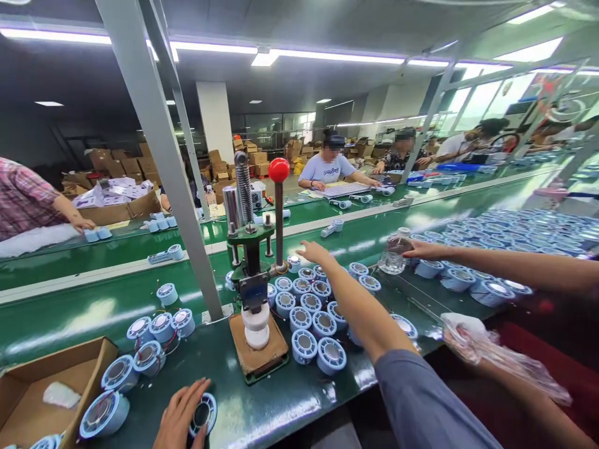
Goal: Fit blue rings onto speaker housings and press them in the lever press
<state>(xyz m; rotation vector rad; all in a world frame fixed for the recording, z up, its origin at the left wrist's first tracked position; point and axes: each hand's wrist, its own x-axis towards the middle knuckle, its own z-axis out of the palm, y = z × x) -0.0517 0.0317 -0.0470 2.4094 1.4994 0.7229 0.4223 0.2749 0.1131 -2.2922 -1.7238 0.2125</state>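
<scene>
My left hand (180, 415) is at the front edge of the bench, fingers and thumb around a light blue round housing (204, 414) with a dark centre. Beyond the cluster of round housings (309, 302), my right hand (316, 252) is stretched out, fingers extended, close to a single housing (294, 263). It appears to hold nothing. Between my hands stands a green hand press (250, 249) with a red-knobbed lever (279, 169) upright. Under its ram, white round blocks (257, 327) sit on a brown base plate (259, 355).
A cardboard box (88, 368) and wired housings (148, 357) lie at left. At right, a co-worker's hand (423, 249) touches a clear container (394, 255); the other is by clear plastic (463, 337). A grey post (163, 156) rises behind. The conveyor (103, 305) runs across.
</scene>
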